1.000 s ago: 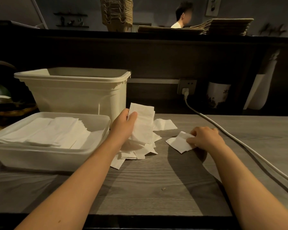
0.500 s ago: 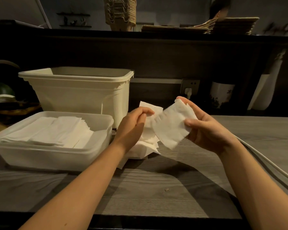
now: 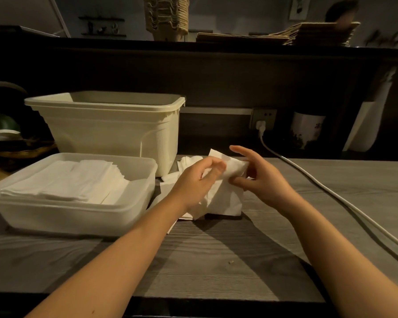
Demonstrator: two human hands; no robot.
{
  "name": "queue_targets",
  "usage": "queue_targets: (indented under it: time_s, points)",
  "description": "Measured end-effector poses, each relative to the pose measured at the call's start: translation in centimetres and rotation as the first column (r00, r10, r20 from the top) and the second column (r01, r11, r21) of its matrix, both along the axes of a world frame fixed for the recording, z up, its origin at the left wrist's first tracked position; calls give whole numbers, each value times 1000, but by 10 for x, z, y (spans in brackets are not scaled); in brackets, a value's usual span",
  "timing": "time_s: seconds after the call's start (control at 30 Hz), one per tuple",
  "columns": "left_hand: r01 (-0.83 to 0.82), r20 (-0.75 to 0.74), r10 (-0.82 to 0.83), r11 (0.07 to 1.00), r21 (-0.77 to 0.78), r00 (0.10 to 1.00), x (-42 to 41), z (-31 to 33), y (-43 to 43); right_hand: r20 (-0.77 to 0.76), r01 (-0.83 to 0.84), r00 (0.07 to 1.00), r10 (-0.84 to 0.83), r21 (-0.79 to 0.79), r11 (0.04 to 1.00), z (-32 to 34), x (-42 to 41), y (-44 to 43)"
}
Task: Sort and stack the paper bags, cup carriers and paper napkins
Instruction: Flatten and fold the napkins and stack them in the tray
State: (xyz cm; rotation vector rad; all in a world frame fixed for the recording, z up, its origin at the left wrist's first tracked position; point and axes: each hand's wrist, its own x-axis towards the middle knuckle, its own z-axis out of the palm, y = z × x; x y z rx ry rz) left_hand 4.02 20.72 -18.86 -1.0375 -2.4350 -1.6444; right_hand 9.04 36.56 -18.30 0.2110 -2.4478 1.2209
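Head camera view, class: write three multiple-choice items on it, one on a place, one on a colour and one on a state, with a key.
1. Where does the folded napkin stack lie?
A. in the shallow tray
B. on the upper shelf
C. on the floor

2. What colour is the cable across the table?
A. black
B. red
C. white

3. What is the left hand doing?
A. lying flat on the table
B. gripping loose napkins
C. pulling the plug

Key:
1 A, the stack sits inside the tray's walls.
2 C, it runs pale white from the wall socket.
3 B, its fingers curl round the paper.
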Motion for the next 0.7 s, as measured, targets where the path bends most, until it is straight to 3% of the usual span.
queue_targets:
  time_s: [0.3, 0.53, 0.7]
  points:
    - [55, 24, -56, 998, 30, 998, -2, -1, -1, 14, -69, 997, 80, -373, 925, 5, 3, -1]
    - [79, 61, -83, 994, 76, 995, -1, -3, 0, 37, 43, 999, -31, -391, 919, 4, 1, 0]
    - [-8, -56, 7, 1000, -24, 998, 0, 0, 2, 48, 134, 991, -125, -366, 921, 4, 1, 0]
